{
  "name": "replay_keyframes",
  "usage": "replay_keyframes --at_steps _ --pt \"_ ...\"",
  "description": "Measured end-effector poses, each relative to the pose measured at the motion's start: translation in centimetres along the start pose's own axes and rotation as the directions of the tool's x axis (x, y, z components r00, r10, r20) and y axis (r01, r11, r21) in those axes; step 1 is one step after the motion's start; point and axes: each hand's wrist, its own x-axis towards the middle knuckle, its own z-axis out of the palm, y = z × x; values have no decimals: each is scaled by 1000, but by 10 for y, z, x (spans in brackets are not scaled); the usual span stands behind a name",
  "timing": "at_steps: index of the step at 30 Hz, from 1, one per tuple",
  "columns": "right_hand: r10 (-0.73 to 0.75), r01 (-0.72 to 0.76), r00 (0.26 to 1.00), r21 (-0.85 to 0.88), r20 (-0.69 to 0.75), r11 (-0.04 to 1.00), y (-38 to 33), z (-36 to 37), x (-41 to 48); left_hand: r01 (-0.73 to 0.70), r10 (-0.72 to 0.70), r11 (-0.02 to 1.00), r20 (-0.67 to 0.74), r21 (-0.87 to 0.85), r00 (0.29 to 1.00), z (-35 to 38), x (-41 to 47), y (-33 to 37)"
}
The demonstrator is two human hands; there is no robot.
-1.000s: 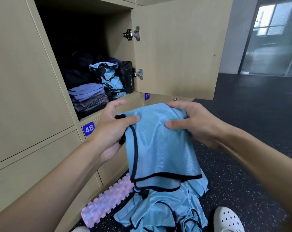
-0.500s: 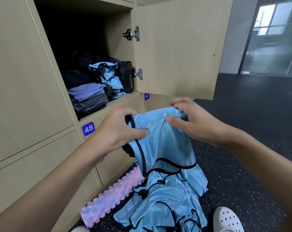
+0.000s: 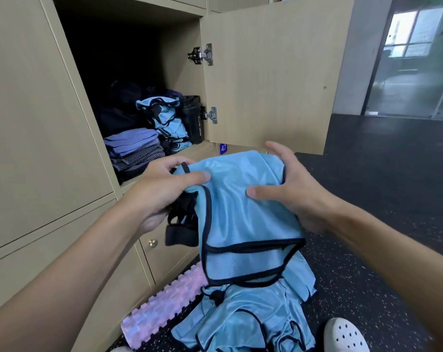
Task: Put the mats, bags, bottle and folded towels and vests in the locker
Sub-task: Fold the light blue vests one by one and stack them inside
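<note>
A light blue vest with black trim [image 3: 243, 219] hangs folded between my two hands in front of the open locker [image 3: 139, 80]. My left hand [image 3: 162, 194] grips its left edge and black straps. My right hand [image 3: 291, 189] grips its right side, thumb on the front. Inside the locker lie folded purple and grey towels [image 3: 134, 151], a stack of folded blue vests [image 3: 167, 123], a black sport bottle [image 3: 193, 119] and dark bags [image 3: 118, 110] at the back. More blue vests [image 3: 245, 321] lie in a heap on the floor.
The locker door [image 3: 271, 77] stands open to the right, just above my right hand. A pink ridged foam roller [image 3: 162, 303] lies on the floor against the lower lockers. A white clog [image 3: 345, 336] is at the bottom right on the dark speckled floor [image 3: 383, 189].
The vest has been folded shorter and lifted a little toward the locker. My left hand shifted its hold on the left edge, and my right hand moved round to the right side.
</note>
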Motion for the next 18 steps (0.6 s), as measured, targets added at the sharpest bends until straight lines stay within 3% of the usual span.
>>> replay_keyframes --at_steps 4,8,14,18 --pt "-165 136 976 -192 -141 972 4 1 5 -8 -23 984 171 179 985 -1 -4 -6" --pt "-260 210 953 -277 -157 938 3 4 4 -107 85 951 87 289 993 8 -6 -9" --pt "-231 191 967 -292 -109 937 4 5 6 -149 160 956 -26 252 987 14 -5 -14" --pt "-146 132 979 -105 -140 986 2 2 6 -19 23 998 -68 61 997 12 -4 -13"
